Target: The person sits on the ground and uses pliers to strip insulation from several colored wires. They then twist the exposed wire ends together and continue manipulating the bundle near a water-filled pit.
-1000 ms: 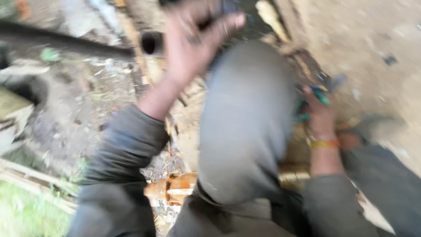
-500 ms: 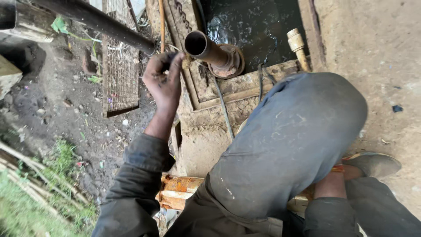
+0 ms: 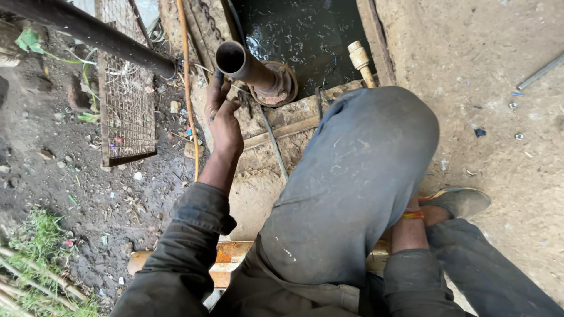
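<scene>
Outdoors, on bare muddy ground left and dry packed dirt right. Far centre, a pit of dark water. Rusty pipe rising at the pit's near edge. Left hand touching the pipe mouth, fingers loosely spread. Right hand hidden behind the knee; fingers impossible to tell. Wire mesh lying far left.

One hand in view — the left, fingers up against one rusty open-ended pipe. One rusted round flange at its base. One long dark pipe across the top left. One wire-mesh grate. One thin orange rod. One brass-coloured fitting by the water. One shoe — one orange wristband beside it.
</scene>
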